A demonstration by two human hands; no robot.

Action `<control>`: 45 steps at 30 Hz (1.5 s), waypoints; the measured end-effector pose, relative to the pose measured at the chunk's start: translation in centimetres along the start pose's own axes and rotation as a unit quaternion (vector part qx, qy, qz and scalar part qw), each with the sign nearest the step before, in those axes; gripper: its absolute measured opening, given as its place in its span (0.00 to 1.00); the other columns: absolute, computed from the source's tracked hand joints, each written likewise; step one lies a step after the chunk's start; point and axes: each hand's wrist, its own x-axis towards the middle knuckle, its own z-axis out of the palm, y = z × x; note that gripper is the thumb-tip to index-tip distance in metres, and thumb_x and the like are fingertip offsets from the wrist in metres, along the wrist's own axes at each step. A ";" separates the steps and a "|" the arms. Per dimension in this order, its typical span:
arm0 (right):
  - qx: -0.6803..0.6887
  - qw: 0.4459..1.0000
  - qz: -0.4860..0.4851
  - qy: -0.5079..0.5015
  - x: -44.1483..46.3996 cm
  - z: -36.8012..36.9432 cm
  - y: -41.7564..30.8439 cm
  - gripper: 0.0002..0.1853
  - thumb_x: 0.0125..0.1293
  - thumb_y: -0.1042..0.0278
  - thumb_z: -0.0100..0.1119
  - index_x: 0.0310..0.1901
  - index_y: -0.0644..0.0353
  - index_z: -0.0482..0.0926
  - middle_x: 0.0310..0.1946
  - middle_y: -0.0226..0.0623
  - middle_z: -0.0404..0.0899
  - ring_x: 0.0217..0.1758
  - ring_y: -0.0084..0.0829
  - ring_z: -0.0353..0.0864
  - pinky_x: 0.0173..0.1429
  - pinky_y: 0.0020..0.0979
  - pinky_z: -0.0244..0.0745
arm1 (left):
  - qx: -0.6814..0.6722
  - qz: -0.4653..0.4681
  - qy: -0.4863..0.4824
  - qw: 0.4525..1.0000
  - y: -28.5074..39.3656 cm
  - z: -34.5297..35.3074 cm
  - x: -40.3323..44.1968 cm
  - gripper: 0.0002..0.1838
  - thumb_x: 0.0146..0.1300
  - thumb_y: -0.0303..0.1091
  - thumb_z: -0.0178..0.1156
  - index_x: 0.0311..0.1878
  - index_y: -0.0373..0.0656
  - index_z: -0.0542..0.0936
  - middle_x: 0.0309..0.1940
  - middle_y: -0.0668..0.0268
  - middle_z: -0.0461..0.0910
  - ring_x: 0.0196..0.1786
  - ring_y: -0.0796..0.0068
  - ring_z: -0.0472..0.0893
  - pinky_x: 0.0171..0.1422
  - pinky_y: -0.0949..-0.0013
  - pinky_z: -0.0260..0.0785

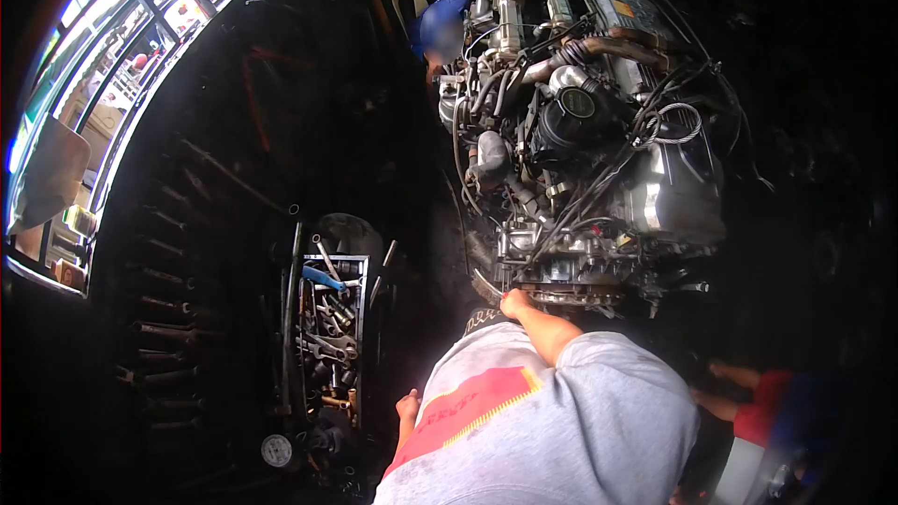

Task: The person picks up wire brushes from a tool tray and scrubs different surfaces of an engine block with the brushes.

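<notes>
A large engine [561,122], with pipes, hoses and cables over it, stands in front of me. My right hand [514,303] reaches its near lower edge, beside the metal housing [561,257]. The fingers there are closed, and what they hold is too small to name. A pale curved strip [486,288] lies just left of that hand; I cannot tell if they touch. Low at my left side hangs my left hand [408,405], beside my grey shirt [552,421]. Its fingers are too dim to read, and nothing shows in it.
To my left is a tool tray [363,318] with wrenches and sockets. Several wrenches [168,327] lie in a row farther left. A round gauge [277,450] sits below the tray. One person in blue [447,14] is beyond the engine; another person's arm [720,405] is at right.
</notes>
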 end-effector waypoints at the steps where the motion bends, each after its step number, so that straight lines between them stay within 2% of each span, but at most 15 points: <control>1: 0.010 1.000 -0.009 0.007 0.1 0.2 0.1 0.20 0.55 0.54 0.51 0.41 0.61 0.77 0.44 0.51 0.75 0.48 0.46 0.74 0.50 0.38 0.69 | 0.000 0.000 0.001 1.000 0.8 -0.5 -0.4 0.22 0.58 0.47 0.49 0.33 0.34 0.80 0.36 0.54 0.79 0.40 0.67 0.79 0.49 0.69 0.65; 5: 0.027 1.000 -0.010 0.009 -0.4 -0.2 -0.2 0.20 0.55 0.54 0.51 0.41 0.62 0.77 0.44 0.51 0.75 0.48 0.46 0.75 0.49 0.38 0.70 | -0.083 -0.014 -0.005 0.996 3.7 -1.5 -1.3 0.17 0.59 0.43 0.50 0.30 0.36 0.76 0.28 0.59 0.75 0.30 0.71 0.73 0.36 0.71 0.59; 11: 0.021 1.000 -0.012 0.016 0.2 0.3 0.5 0.19 0.55 0.55 0.51 0.40 0.63 0.77 0.43 0.50 0.75 0.47 0.45 0.75 0.49 0.38 0.70 | -0.293 -0.120 -0.014 0.948 7.9 -2.6 -2.7 0.12 0.61 0.37 0.52 0.26 0.40 0.69 0.17 0.66 0.67 0.16 0.78 0.64 0.18 0.75 0.50; 13: 0.025 1.000 -0.009 0.011 0.9 0.8 1.0 0.19 0.55 0.55 0.51 0.39 0.62 0.78 0.42 0.50 0.76 0.47 0.44 0.76 0.48 0.38 0.70 | -0.309 -0.131 -0.013 0.942 8.3 -2.7 -3.3 0.11 0.61 0.35 0.52 0.25 0.41 0.67 0.13 0.68 0.65 0.11 0.80 0.61 0.11 0.76 0.47; 16: 0.022 1.000 -0.013 0.005 0.9 0.6 1.3 0.18 0.55 0.55 0.51 0.38 0.61 0.78 0.42 0.50 0.76 0.46 0.44 0.76 0.48 0.37 0.70 | -0.304 -0.134 -0.012 0.943 7.8 -2.4 -3.6 0.11 0.61 0.35 0.52 0.25 0.41 0.68 0.12 0.68 0.64 0.11 0.81 0.61 0.11 0.76 0.46; 29: 0.030 0.999 -0.008 0.021 -1.3 -0.5 0.3 0.17 0.54 0.56 0.51 0.37 0.60 0.79 0.40 0.50 0.76 0.45 0.44 0.76 0.47 0.37 0.70 | -0.252 -0.079 -0.022 0.964 6.3 -1.8 -3.6 0.13 0.60 0.40 0.54 0.33 0.37 0.75 0.21 0.62 0.76 0.18 0.78 0.71 0.19 0.74 0.59; 32: 0.112 0.986 -0.112 0.055 -1.2 -0.2 -1.2 0.10 0.48 0.65 0.53 0.29 0.61 0.79 0.32 0.52 0.77 0.41 0.46 0.77 0.42 0.38 0.71 | -0.283 -0.033 -0.074 0.956 9.4 -2.0 -1.6 0.14 0.60 0.41 0.54 0.34 0.38 0.76 0.22 0.64 0.77 0.19 0.80 0.72 0.19 0.75 0.60; 34: 0.140 0.975 -0.161 0.053 -0.9 0.2 -3.0 0.12 0.48 0.68 0.51 0.36 0.61 0.77 0.34 0.53 0.77 0.44 0.47 0.76 0.46 0.38 0.71 | -0.322 -0.002 -0.121 0.939 12.4 -1.5 -0.2 0.12 0.60 0.41 0.53 0.30 0.42 0.74 0.23 0.66 0.77 0.20 0.81 0.72 0.18 0.76 0.60; 35: 0.151 0.966 -0.200 0.060 -1.2 0.2 -4.1 0.14 0.48 0.70 0.51 0.39 0.61 0.76 0.36 0.53 0.76 0.45 0.46 0.75 0.48 0.38 0.70 | -0.291 0.049 -0.121 0.948 15.9 -1.9 -1.5 0.11 0.60 0.42 0.54 0.33 0.43 0.75 0.25 0.66 0.78 0.21 0.81 0.74 0.21 0.77 0.61; 36: 0.154 0.961 -0.222 0.052 -2.5 -0.8 -5.6 0.15 0.49 0.71 0.50 0.41 0.61 0.74 0.37 0.53 0.76 0.46 0.46 0.75 0.48 0.38 0.70 | -0.269 0.100 -0.127 0.950 18.6 -2.0 -2.1 0.14 0.60 0.45 0.53 0.36 0.43 0.76 0.28 0.67 0.79 0.25 0.81 0.75 0.28 0.77 0.63; 37: 0.158 0.956 -0.244 0.044 -4.2 -2.0 -7.3 0.16 0.50 0.72 0.49 0.43 0.61 0.73 0.38 0.53 0.76 0.47 0.45 0.74 0.49 0.37 0.70 | -0.239 0.090 -0.135 0.957 22.5 -2.7 -4.2 0.17 0.59 0.48 0.53 0.39 0.43 0.76 0.31 0.65 0.79 0.29 0.79 0.77 0.35 0.73 0.65; 40: 0.210 0.919 -0.331 0.034 -6.6 -4.0 -10.5 0.13 0.52 0.72 0.46 0.41 0.62 0.71 0.35 0.50 0.76 0.43 0.44 0.77 0.45 0.37 0.71 | -0.253 0.119 -0.151 0.948 28.3 -2.4 -5.0 0.18 0.59 0.46 0.54 0.41 0.40 0.77 0.31 0.67 0.79 0.29 0.82 0.76 0.30 0.79 0.62; 42: 0.288 0.882 -0.373 -0.006 -6.3 -4.6 -11.7 0.14 0.52 0.74 0.47 0.42 0.61 0.71 0.36 0.48 0.76 0.42 0.42 0.77 0.44 0.35 0.70 | -0.257 0.174 -0.188 0.932 31.3 -1.9 -5.0 0.20 0.58 0.50 0.54 0.41 0.41 0.76 0.34 0.66 0.78 0.33 0.78 0.76 0.39 0.73 0.65; 44: 0.332 0.830 -0.446 -0.034 -5.7 -4.9 -12.1 0.16 0.50 0.77 0.51 0.43 0.59 0.70 0.38 0.43 0.74 0.42 0.39 0.74 0.44 0.33 0.70 | -0.325 0.241 -0.137 0.904 32.7 -0.5 -5.0 0.16 0.60 0.43 0.55 0.39 0.37 0.76 0.31 0.67 0.77 0.33 0.81 0.75 0.38 0.77 0.65; 45: 0.302 0.810 -0.502 0.005 -5.9 -5.5 -12.1 0.17 0.49 0.77 0.51 0.44 0.59 0.68 0.38 0.43 0.71 0.46 0.39 0.72 0.44 0.33 0.70 | -0.357 0.258 -0.098 0.892 33.8 -0.5 -6.2 0.14 0.60 0.40 0.55 0.38 0.35 0.77 0.30 0.68 0.77 0.32 0.83 0.74 0.36 0.78 0.65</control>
